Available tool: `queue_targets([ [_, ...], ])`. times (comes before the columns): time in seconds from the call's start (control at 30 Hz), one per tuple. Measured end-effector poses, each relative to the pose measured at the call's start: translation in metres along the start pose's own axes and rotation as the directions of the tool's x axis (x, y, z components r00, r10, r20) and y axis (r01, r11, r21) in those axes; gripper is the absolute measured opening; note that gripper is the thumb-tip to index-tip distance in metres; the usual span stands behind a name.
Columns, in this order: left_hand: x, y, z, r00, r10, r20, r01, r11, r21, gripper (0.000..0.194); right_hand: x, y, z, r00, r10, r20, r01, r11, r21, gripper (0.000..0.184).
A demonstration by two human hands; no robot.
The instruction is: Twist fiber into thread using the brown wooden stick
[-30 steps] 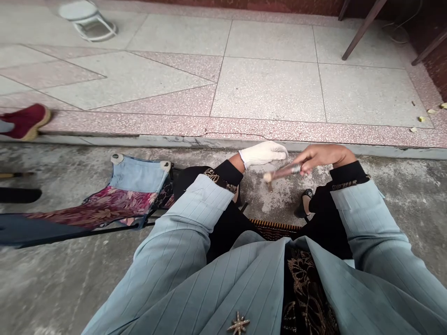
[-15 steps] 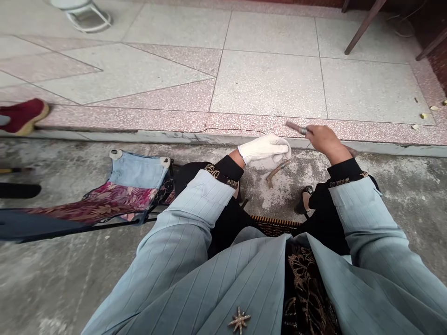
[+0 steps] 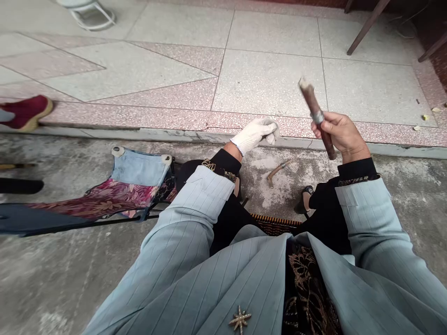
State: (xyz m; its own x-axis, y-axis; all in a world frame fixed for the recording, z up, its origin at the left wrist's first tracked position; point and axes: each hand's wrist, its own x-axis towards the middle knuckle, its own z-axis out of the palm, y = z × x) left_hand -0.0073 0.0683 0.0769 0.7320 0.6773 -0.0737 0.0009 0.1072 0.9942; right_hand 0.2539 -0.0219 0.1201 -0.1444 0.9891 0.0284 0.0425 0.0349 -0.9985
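Note:
In a white knit glove, my left hand (image 3: 256, 134) is held above the ground near the step, its fingers curled; anything inside them is hidden. My bare right hand (image 3: 342, 132) grips a short brown stick (image 3: 325, 137), its pale end tilted up and away from me. Grey wire or tape is wound around the stick's middle, just above my fingers. Below and between my hands, a bent, lighter brown stick (image 3: 274, 174) lies on the concrete, with a greyish band near its upper end.
A raised tiled step (image 3: 272, 83) runs across in front of me. To the left stands a folding chair (image 3: 115, 200) with patterned fabric. A person's red shoe (image 3: 30, 112) rests on the step. A white stool (image 3: 92, 16) and wooden furniture legs (image 3: 368, 27) stand farther back.
My right hand has swung the stick from nearly level to a steep tilt and moved to the right. My gloved left hand has shifted left and slightly up.

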Motion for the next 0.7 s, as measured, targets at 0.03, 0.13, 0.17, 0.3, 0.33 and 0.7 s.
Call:
queue_targets([
  [0.03,0.000,-0.001,0.000,1.000,0.002,0.028,-0.002,1.000,0.009,0.030,0.004,0.005,0.002,0.995,-0.041,-0.096,0.042,0.999,0.007,0.043],
  [0.13,-0.003,-0.002,0.006,0.988,-0.017,0.151,-0.003,0.991,0.135,0.031,0.016,0.022,0.006,0.962,-0.034,-0.271,0.001,0.993,-0.121,0.043],
  [0.17,-0.004,-0.002,0.009,0.981,-0.027,0.194,-0.014,0.978,0.208,0.030,0.019,0.027,0.007,0.949,-0.016,-0.315,-0.053,0.976,-0.210,0.042],
  [0.3,-0.007,-0.003,0.022,0.955,-0.028,0.294,-0.135,0.844,0.519,0.032,0.023,0.034,0.013,0.948,0.106,-0.300,-0.296,0.635,-0.714,0.035],
  [0.33,-0.007,-0.003,0.024,0.956,-0.013,0.291,-0.163,0.803,0.573,0.032,0.022,0.033,0.014,0.953,0.182,-0.244,-0.303,0.499,-0.812,0.033],
  [0.7,-0.001,-0.012,0.012,0.983,-0.073,0.171,0.031,0.972,0.233,0.021,0.004,0.007,0.003,0.676,0.360,0.643,-0.151,0.922,-0.358,0.048],
])
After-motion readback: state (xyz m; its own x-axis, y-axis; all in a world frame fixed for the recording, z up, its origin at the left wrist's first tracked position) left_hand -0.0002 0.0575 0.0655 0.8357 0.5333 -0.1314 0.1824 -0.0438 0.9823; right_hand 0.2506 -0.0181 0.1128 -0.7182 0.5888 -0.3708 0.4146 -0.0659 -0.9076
